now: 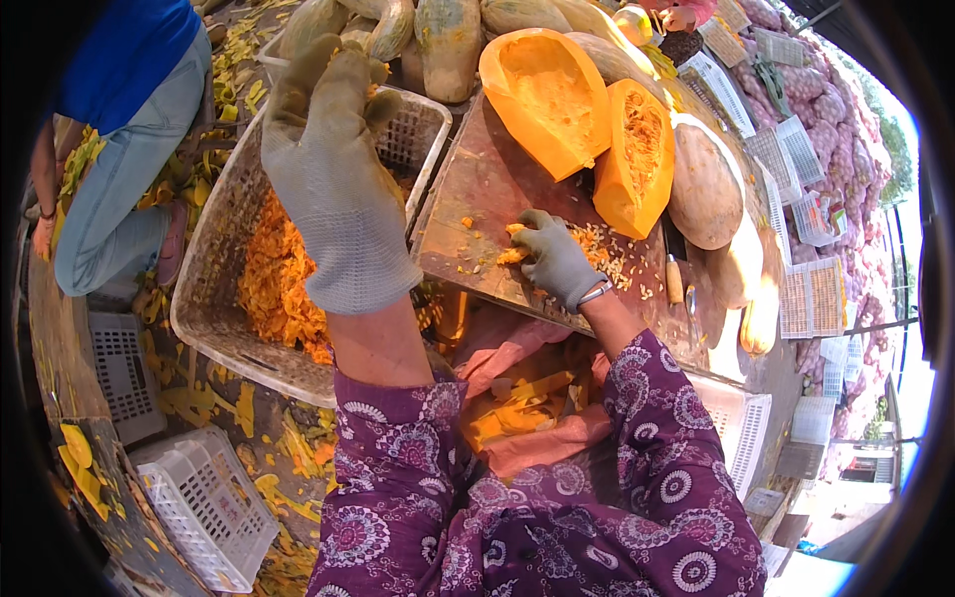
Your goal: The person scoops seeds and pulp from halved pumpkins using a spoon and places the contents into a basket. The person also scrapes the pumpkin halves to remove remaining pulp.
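My left hand [328, 172], in a knitted work glove, is raised over a plastic crate [224, 328] with orange pumpkin pulp [280, 287] in it. Its fingers are apart, with orange bits on them; the palm side is partly hidden. My right hand [556, 257], gloved too, has its fingers closed around a small clump of pulp [513, 255] at the front of the cutting board [470, 194]. Loose seeds [623, 265] lie beside it. Two cut pumpkin pieces stand on the board behind: a hollowed one [548, 97] and one with stringy pulp inside [638, 160].
Whole pumpkins [705, 186] lie right of the board and behind it. A wooden-handled knife [674, 280] and a metal tool [692, 306] rest at the right. A sack of peelings [522, 410] stands before me. A co-worker in blue [127, 67] bends at the left; another person's hand [677, 18] shows at the top.
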